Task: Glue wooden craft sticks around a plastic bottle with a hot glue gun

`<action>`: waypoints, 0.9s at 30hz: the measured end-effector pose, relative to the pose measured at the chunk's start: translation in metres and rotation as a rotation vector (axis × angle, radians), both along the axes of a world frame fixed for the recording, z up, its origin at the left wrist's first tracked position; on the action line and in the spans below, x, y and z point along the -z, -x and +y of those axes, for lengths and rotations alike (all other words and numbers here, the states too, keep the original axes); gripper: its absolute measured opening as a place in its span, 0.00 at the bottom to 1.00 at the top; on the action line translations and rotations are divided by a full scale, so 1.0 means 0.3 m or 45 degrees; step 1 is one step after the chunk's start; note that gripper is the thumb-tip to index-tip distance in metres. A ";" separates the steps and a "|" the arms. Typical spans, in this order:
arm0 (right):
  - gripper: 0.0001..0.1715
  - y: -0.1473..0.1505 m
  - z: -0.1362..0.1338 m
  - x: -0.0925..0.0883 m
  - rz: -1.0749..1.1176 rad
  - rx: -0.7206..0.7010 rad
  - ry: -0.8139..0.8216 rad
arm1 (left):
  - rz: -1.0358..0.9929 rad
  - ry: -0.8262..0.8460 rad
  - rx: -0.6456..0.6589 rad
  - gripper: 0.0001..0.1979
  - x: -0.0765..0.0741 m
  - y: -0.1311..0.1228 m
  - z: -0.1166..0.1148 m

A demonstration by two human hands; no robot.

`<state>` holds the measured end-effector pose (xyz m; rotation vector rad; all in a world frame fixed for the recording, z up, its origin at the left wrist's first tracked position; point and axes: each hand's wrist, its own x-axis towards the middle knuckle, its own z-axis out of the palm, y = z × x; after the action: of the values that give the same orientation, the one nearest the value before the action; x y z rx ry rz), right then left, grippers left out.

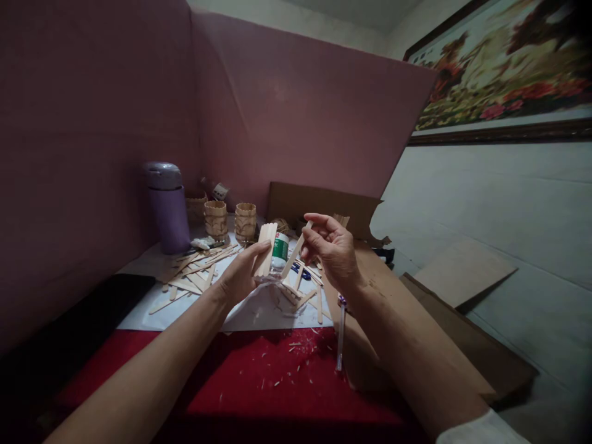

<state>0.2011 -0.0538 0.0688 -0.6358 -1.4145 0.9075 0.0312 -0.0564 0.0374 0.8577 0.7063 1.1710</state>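
My left hand [243,274] is wrapped round a small bottle with a green label [279,251] that has flat wooden sticks [266,241] standing against its side. My right hand [330,250] pinches a single wooden stick [296,251], held slanted with its lower end close to the bottle. Both hands hover above a white sheet [252,311] strewn with loose sticks [197,271].
A purple flask [167,206] and three small stick-built cups [245,222] stand at the back. A pink board wall [92,154] encloses the left and rear. Cardboard sheets [430,333] lie at right, a pen [341,333] beside them, red cloth [259,376] in front.
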 end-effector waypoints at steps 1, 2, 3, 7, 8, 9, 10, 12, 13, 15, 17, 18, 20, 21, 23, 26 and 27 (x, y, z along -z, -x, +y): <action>0.25 0.002 0.012 0.010 0.027 0.011 0.011 | 0.012 -0.007 0.019 0.15 0.004 -0.002 -0.001; 0.25 0.002 0.022 0.019 0.045 0.016 0.027 | 0.022 -0.012 0.040 0.14 0.008 -0.004 -0.003; 0.26 0.002 0.028 0.027 0.057 0.017 0.043 | 0.029 -0.016 0.059 0.14 0.011 -0.005 -0.004; 0.24 0.001 0.034 0.053 0.099 0.043 0.085 | 0.042 -0.007 0.121 0.12 0.013 -0.017 -0.014; 0.24 0.003 0.034 0.059 0.112 0.054 0.094 | 0.038 -0.005 0.131 0.12 0.012 -0.020 -0.016; 0.24 0.006 0.034 0.064 0.123 0.065 0.103 | 0.031 -0.004 0.136 0.11 0.013 -0.024 -0.018; 0.24 0.009 0.036 0.068 0.131 0.073 0.114 | 0.023 -0.004 0.138 0.11 0.014 -0.027 -0.019; 0.23 0.014 0.040 0.075 0.142 0.077 0.132 | 0.006 -0.011 0.148 0.10 0.019 -0.031 -0.017; 0.23 0.016 0.042 0.077 0.147 0.077 0.136 | 0.000 -0.019 0.160 0.10 0.022 -0.032 -0.016; 0.23 0.018 0.045 0.079 0.151 0.079 0.137 | -0.001 -0.031 0.189 0.10 0.026 -0.034 -0.014; 0.23 0.020 0.046 0.079 0.146 0.079 0.140 | 0.009 -0.028 0.195 0.11 0.026 -0.034 -0.015; 0.23 0.021 0.045 0.078 0.143 0.076 0.146 | 0.016 -0.022 0.187 0.11 0.024 -0.035 -0.017; 0.23 0.024 0.043 0.077 0.132 0.065 0.163 | 0.021 -0.010 0.164 0.11 0.020 -0.036 -0.020; 0.23 0.026 0.043 0.077 0.124 0.062 0.170 | 0.014 -0.008 0.156 0.12 0.019 -0.036 -0.021; 0.23 0.028 0.042 0.078 0.112 0.067 0.173 | -0.011 -0.012 0.149 0.11 0.018 -0.037 -0.022; 0.23 0.031 0.044 0.082 0.100 0.087 0.172 | -0.031 -0.022 0.159 0.10 0.018 -0.039 -0.020; 0.23 0.031 0.045 0.085 0.095 0.094 0.175 | -0.029 -0.030 0.163 0.10 0.019 -0.039 -0.019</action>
<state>0.1918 -0.0402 0.0434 -0.7452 -1.2619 0.9657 0.0428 -0.0620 0.0318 0.8951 0.6107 1.0745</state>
